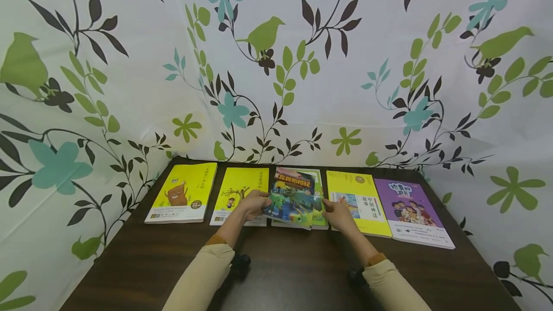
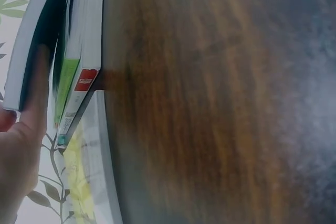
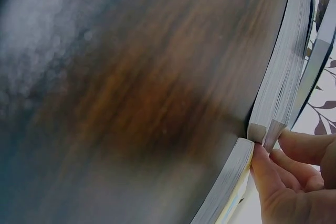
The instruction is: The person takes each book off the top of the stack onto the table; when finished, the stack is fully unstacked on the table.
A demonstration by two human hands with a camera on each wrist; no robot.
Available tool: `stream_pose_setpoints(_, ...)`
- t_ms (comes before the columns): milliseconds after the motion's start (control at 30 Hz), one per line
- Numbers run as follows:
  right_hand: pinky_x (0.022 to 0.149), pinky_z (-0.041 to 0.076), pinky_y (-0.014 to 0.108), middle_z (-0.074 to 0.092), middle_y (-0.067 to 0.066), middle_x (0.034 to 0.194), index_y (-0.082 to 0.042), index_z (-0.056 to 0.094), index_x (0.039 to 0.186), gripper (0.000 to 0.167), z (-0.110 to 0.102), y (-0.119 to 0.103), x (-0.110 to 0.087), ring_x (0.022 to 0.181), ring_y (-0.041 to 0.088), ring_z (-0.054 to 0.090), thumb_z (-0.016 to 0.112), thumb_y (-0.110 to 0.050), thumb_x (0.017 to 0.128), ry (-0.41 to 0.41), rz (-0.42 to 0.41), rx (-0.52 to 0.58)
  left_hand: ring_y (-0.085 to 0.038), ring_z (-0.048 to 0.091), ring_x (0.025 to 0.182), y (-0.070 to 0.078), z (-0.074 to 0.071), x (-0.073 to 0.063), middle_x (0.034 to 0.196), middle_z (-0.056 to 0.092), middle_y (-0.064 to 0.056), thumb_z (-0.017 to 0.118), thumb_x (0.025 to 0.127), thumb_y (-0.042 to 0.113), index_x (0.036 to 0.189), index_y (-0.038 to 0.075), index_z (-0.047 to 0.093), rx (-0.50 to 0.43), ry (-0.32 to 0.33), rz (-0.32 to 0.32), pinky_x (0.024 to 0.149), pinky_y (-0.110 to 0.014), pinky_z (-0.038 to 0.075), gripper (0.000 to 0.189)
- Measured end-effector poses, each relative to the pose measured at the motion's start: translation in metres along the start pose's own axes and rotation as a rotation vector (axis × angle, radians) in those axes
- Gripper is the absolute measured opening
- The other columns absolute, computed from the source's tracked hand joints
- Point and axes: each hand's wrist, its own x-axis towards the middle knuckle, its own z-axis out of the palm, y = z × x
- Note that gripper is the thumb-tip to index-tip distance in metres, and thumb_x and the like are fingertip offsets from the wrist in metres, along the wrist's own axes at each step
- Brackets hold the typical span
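My left hand (image 1: 254, 204) grips the left edge of a dark picture-covered book (image 1: 291, 198), its cover showing a green creature. In the left wrist view that book is tilted up, apart from the books stacked beneath it, with a finger under it. My right hand (image 1: 339, 216) is at the right edge of a green-and-white book (image 1: 319, 212), mostly hidden under the dark one. From the right wrist view, thumb and fingers pinch the corner of a thin book (image 3: 275, 132) lying on a thicker book (image 3: 275, 77).
Left of the stack lie a yellow book with a tree (image 1: 229, 188) and another yellow book (image 1: 183, 188). On the right are a yellow book with white lettering panel (image 1: 367, 220) and a purple book (image 1: 402, 196). The dark table (image 1: 298, 272) meets a patterned cloth wall (image 1: 328, 90) behind.
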Motion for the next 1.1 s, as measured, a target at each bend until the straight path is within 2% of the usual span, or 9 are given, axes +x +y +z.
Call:
stream_pose_setpoints(167, 0.088, 0.053, 0.049, 0.058, 0.026, 0.133, -0.001, 0.05, 0.141, 0.052, 0.001, 0.001, 0.0, 0.121, 0.042, 0.057, 0.062, -0.011, 0.092, 0.005, -0.011, 0.006, -0.005, 0.021, 0.035, 0.0, 0.001, -0.004, 0.082, 0.069, -0.012, 0.049, 0.099, 0.005, 0.146, -0.011, 0.034, -0.012, -0.006, 0.015, 0.036, -0.018, 0.022, 0.052)
stream_pose_setpoints(400, 0.089, 0.053, 0.048, 0.056, 0.025, 0.136, -0.001, 0.05, 0.141, 0.051, 0.0, 0.001, 0.001, 0.122, 0.041, 0.056, 0.062, -0.011, 0.093, 0.008, -0.009, 0.029, -0.005, 0.022, 0.042, 0.003, 0.002, -0.012, 0.083, 0.06, -0.007, 0.049, 0.097, 0.0, 0.146, -0.013, 0.031, -0.129, -0.023, -0.008, 0.041, -0.017, 0.023, 0.054)
stream_pose_setpoints(500, 0.09, 0.053, 0.048, 0.057, 0.025, 0.135, -0.002, 0.05, 0.141, 0.051, 0.0, 0.001, 0.0, 0.123, 0.041, 0.056, 0.062, -0.012, 0.093, 0.013, 0.0, 0.028, -0.006, 0.025, 0.045, 0.0, 0.002, -0.015, 0.096, 0.062, -0.012, 0.049, 0.097, -0.001, 0.147, -0.012, 0.031, -0.173, 0.003, -0.031, 0.043, -0.018, 0.024, 0.054)
stream_pose_setpoints(600, 0.088, 0.054, 0.048, 0.057, 0.026, 0.134, 0.0, 0.05, 0.141, 0.05, 0.0, 0.001, -0.001, 0.122, 0.042, 0.056, 0.062, -0.011, 0.093, 0.015, -0.015, 0.028, -0.013, 0.045, 0.066, -0.004, 0.0, -0.02, 0.125, 0.055, -0.025, 0.047, 0.097, -0.004, 0.147, -0.014, 0.027, -0.217, 0.024, -0.032, 0.062, -0.023, 0.042, 0.054)
stream_pose_setpoints(667, 0.087, 0.054, 0.047, 0.057, 0.027, 0.134, 0.0, 0.05, 0.141, 0.05, 0.001, 0.001, -0.001, 0.121, 0.042, 0.057, 0.062, -0.011, 0.093, 0.016, -0.028, 0.033, -0.019, 0.047, 0.083, -0.006, -0.003, -0.023, 0.137, 0.045, -0.031, 0.045, 0.097, -0.006, 0.146, -0.016, 0.025, -0.239, 0.027, -0.022, 0.075, -0.03, 0.043, 0.055)
stream_pose_setpoints(733, 0.089, 0.053, 0.049, 0.057, 0.027, 0.134, 0.001, 0.05, 0.141, 0.05, 0.001, 0.001, -0.002, 0.121, 0.042, 0.056, 0.062, -0.011, 0.094, 0.017, -0.03, 0.032, -0.021, 0.045, 0.085, -0.007, -0.006, -0.027, 0.135, 0.043, -0.03, 0.045, 0.097, -0.006, 0.146, -0.016, 0.024, -0.235, 0.031, -0.018, 0.075, -0.032, 0.041, 0.055)
stream_pose_setpoints(867, 0.094, 0.051, 0.052, 0.057, 0.027, 0.134, 0.001, 0.049, 0.141, 0.05, 0.001, 0.002, -0.003, 0.122, 0.042, 0.056, 0.062, -0.012, 0.094, 0.015, -0.027, 0.022, -0.013, 0.04, 0.07, -0.008, -0.012, -0.033, 0.114, 0.053, -0.018, 0.045, 0.097, -0.006, 0.146, -0.014, 0.027, -0.21, 0.041, -0.026, 0.059, -0.024, 0.032, 0.053)
stream_pose_setpoints(1033, 0.097, 0.049, 0.053, 0.057, 0.026, 0.134, 0.001, 0.05, 0.141, 0.05, 0.0, 0.001, -0.004, 0.123, 0.041, 0.055, 0.062, -0.01, 0.094, 0.016, -0.022, 0.029, -0.015, 0.056, 0.084, -0.01, -0.017, -0.045, 0.109, 0.059, -0.017, 0.043, 0.098, -0.006, 0.146, -0.013, 0.027, -0.232, 0.024, -0.035, 0.073, -0.027, 0.05, 0.051)
stream_pose_setpoints(1100, 0.097, 0.048, 0.053, 0.056, 0.026, 0.135, 0.001, 0.049, 0.141, 0.051, 0.0, 0.002, -0.003, 0.124, 0.041, 0.055, 0.062, -0.011, 0.093, 0.016, -0.014, 0.036, -0.017, 0.057, 0.086, -0.01, -0.02, -0.051, 0.113, 0.058, -0.019, 0.043, 0.098, -0.006, 0.147, -0.012, 0.027, -0.227, 0.011, -0.034, 0.075, -0.029, 0.052, 0.052)
